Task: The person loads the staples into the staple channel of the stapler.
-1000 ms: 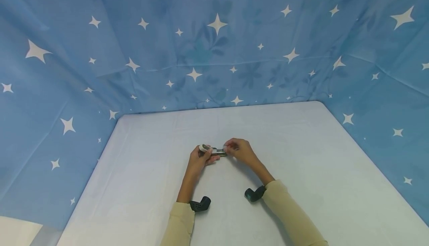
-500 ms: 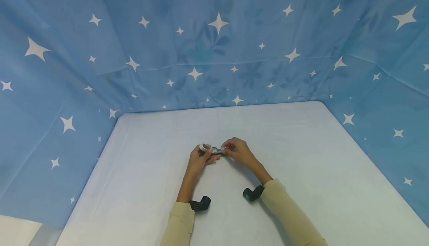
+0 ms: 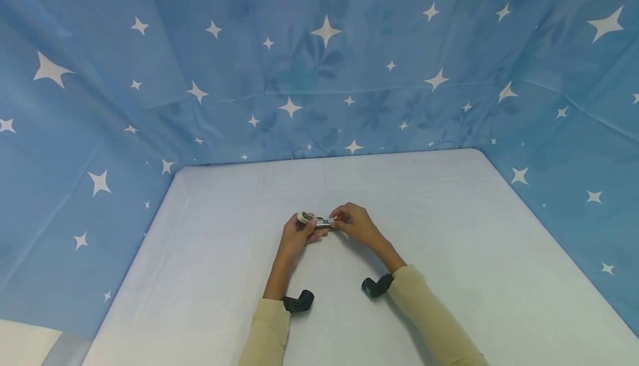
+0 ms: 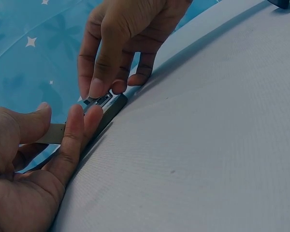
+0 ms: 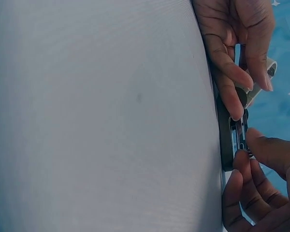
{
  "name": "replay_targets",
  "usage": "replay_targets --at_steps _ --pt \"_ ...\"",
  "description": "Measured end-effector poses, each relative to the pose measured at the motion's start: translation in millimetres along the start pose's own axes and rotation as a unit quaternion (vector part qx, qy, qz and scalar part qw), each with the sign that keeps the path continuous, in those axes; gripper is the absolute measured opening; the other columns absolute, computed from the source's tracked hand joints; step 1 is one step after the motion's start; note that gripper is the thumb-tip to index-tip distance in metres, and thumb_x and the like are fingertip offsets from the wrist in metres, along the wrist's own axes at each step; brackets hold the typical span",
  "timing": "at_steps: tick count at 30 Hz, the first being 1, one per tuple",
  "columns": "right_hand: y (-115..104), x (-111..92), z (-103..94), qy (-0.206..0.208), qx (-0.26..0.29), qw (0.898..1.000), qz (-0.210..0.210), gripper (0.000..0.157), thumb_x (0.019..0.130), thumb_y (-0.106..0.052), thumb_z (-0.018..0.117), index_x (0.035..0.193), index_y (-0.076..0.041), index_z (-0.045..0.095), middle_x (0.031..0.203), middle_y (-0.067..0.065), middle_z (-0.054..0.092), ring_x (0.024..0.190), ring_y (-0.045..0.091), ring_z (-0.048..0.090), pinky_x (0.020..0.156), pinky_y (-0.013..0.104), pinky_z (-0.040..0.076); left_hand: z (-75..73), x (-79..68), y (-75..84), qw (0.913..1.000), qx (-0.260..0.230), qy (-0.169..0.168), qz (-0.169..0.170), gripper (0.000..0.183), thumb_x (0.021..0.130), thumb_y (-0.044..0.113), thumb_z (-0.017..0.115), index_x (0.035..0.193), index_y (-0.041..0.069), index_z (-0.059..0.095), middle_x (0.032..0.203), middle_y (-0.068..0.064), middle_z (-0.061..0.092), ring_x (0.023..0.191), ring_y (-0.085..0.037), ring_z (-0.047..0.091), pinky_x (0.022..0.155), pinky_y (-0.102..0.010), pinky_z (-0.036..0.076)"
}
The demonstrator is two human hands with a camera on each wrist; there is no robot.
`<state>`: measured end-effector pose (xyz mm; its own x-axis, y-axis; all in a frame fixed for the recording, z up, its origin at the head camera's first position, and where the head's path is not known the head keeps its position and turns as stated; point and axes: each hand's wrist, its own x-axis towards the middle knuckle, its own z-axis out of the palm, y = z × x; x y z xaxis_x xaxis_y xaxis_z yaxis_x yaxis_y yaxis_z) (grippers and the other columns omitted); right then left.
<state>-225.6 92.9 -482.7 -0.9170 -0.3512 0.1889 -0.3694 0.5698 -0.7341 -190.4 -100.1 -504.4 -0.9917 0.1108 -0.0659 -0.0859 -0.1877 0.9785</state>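
Observation:
A stapler (image 3: pixel 321 222) is held over the middle of the table, its cream top cover (image 4: pixel 53 134) swung up and back. Its silver staple channel (image 5: pixel 239 133) lies exposed above the dark base (image 5: pixel 225 142). My left hand (image 3: pixel 294 237) grips the stapler's rear, thumb at the raised cover and fingers along the base. With thumb and fingertips, my right hand (image 3: pixel 356 224) pinches a small silver piece (image 5: pixel 250 153), like a strip of staples, at the channel's front end. The fingertips hide most of that piece.
A white-covered table (image 3: pixel 224 233) spreads beneath both hands. Behind it and along its sides hangs a blue curtain (image 3: pixel 299 77) with white stars. Black wrist cameras (image 3: pixel 299 301) are strapped on both forearms, over beige sleeves (image 3: pixel 434 316).
The right fingertips have moved slightly left along the channel, toward the left hand. My left hand keeps its grip on the stapler with almost no movement.

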Motion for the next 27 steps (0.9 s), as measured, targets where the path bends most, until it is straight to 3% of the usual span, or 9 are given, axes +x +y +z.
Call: replay_targets --at_steps 7,14,20,27 --pt "-0.4 -1.5 -0.9 0.000 -0.008 1.000 -0.015 0.013 0.086 -0.011 0.075 0.098 -0.007 0.072 0.087 0.005 0.064 0.080 0.016 0.064 0.068 0.026 0.053 0.4 -1.1 1.2 1.0000 0.004 -0.001 0.003 0.043 0.099 0.014 0.059 0.133 -0.008 0.044 0.123 -0.031 0.057 0.092 -0.027 0.074 0.078 -0.021 0.060" --pt "-1.2 -0.3 -1.4 -0.005 -0.017 1.000 -0.025 0.013 0.086 -0.011 0.075 0.098 -0.007 0.073 0.088 0.007 0.065 0.080 0.017 0.065 0.070 0.028 0.054 1.5 -0.8 1.4 0.9999 0.009 0.006 0.002 0.043 0.098 0.013 0.059 0.134 -0.007 0.045 0.122 -0.031 0.057 0.092 -0.029 0.074 0.077 -0.020 0.060" --pt "-3.6 -1.0 -0.8 -0.009 -0.011 1.000 -0.020 0.013 0.086 -0.011 0.075 0.098 -0.006 0.072 0.087 0.008 0.064 0.080 0.018 0.065 0.071 0.028 0.053 1.1 -1.2 2.5 0.9998 0.010 0.014 -0.007 0.041 0.098 0.013 0.060 0.132 -0.006 0.047 0.120 -0.031 0.058 0.093 -0.030 0.073 0.076 -0.020 0.060" --pt "-4.3 1.1 1.0 -0.015 -0.028 0.999 -0.001 0.014 0.085 -0.011 0.076 0.098 -0.008 0.072 0.086 0.008 0.063 0.078 0.017 0.062 0.069 0.027 0.052 2.7 -0.9 3.4 0.9997 -0.004 0.019 -0.012 0.039 0.098 0.010 0.059 0.131 -0.006 0.047 0.119 -0.031 0.058 0.087 -0.023 0.075 0.075 -0.020 0.060"
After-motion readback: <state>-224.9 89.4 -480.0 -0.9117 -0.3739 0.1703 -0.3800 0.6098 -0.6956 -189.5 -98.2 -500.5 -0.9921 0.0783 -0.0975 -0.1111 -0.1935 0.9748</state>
